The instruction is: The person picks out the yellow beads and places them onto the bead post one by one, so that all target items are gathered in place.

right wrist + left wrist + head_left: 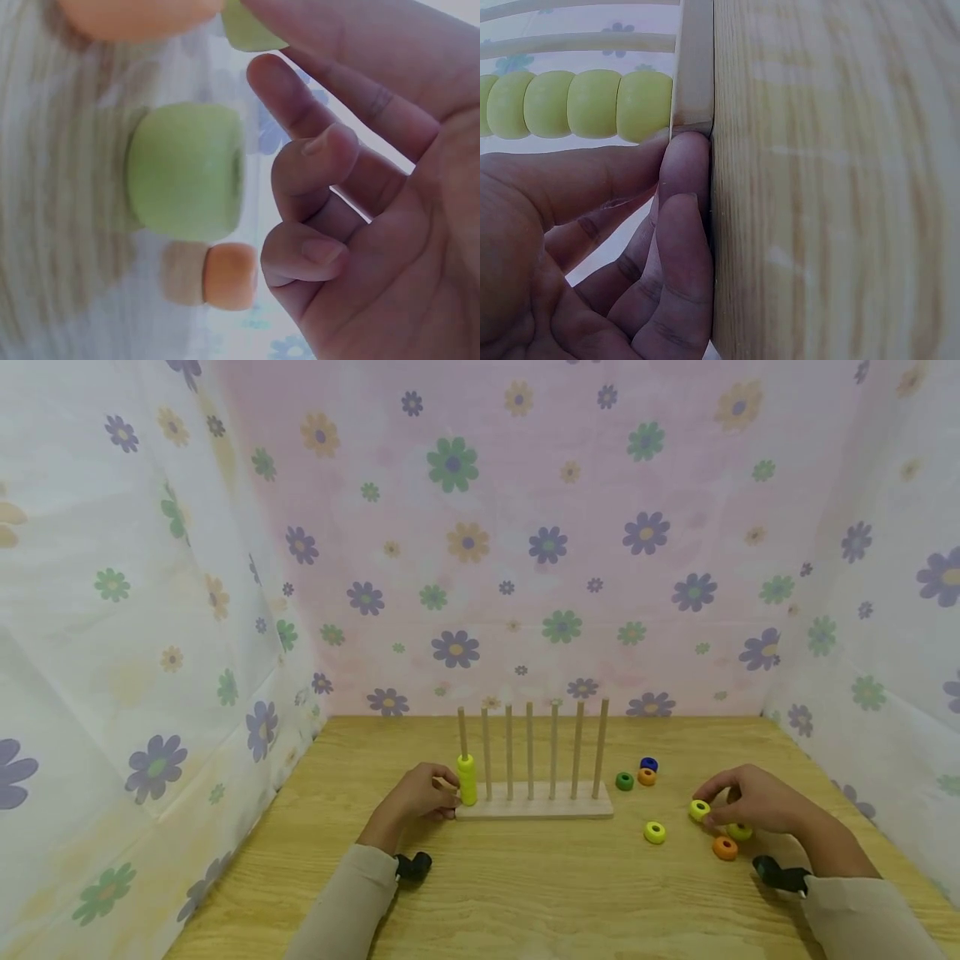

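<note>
A wooden peg stand [534, 811] carries a row of upright pegs, with several yellow beads [467, 780] stacked on the leftmost one. My left hand [420, 792] holds the left end of the stand's base, its fingertips [684, 161] against the end beside the lowest bead. Over on the right, my right hand [757, 800] pinches a yellow bead [700, 811] between thumb and forefinger. Under that hand lies another yellow bead [739, 832], partly covered, and an orange bead [725, 848] is just in front. The other right-hand fingers [311, 251] are loosely bent.
Between stand and right hand lie a yellow bead [655, 833], a green bead [624, 782], a blue bead [648, 764] and an orange bead [647, 777]. Flower-patterned cloth [517, 568] surrounds the wooden table [540, 885] at the back and sides.
</note>
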The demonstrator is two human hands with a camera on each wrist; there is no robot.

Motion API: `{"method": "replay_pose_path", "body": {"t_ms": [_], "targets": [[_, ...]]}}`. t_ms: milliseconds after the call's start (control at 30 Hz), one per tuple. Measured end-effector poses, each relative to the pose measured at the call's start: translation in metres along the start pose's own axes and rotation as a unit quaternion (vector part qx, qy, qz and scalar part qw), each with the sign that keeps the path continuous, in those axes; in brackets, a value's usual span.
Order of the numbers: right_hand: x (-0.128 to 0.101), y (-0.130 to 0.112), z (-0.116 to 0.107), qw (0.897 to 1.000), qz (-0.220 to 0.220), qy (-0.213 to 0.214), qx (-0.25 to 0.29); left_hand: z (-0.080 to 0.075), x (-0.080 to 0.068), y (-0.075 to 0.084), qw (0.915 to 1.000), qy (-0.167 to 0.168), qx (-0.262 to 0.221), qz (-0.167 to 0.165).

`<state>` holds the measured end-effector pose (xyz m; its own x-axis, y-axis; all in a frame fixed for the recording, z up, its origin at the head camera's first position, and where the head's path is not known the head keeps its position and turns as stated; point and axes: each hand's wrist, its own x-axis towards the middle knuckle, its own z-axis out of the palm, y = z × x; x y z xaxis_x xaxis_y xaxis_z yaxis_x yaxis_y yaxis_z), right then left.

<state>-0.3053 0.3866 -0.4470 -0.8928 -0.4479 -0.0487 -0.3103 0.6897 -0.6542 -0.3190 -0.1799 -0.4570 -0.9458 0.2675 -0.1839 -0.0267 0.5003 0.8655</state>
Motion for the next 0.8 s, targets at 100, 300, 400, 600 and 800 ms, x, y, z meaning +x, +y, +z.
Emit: {"method": "replay_pose_path", "body": {"t_ms": [100, 300, 400, 600, 800], "targets": [[0.001, -0.005, -0.001, 1.000, 0.003, 0.015, -0.013, 0.000, 0.000, -0.001, 1.0000, -0.001, 0.001, -0.001], [0.003, -0.018, -0.004, 0.999, 0.004, 0.033, -0.034, 0.000, 0.000, -0.001, 1.0000, 0.001, 0.003, 0.001], [0.003, -0.025, -0.007, 0.998, -0.002, 0.042, -0.046, 0.001, 0.000, 0.000, 1.0000, 0.000, 0.002, 0.000], [0.005, -0.036, -0.013, 0.995, -0.005, 0.063, -0.071, 0.000, -0.001, 0.000, 1.0000, 0.002, 0.003, -0.004], [0.009, -0.048, -0.019, 0.991, -0.021, 0.089, -0.099, 0.000, -0.002, 0.000, 1.0000, 0.003, 0.006, -0.004]]}}
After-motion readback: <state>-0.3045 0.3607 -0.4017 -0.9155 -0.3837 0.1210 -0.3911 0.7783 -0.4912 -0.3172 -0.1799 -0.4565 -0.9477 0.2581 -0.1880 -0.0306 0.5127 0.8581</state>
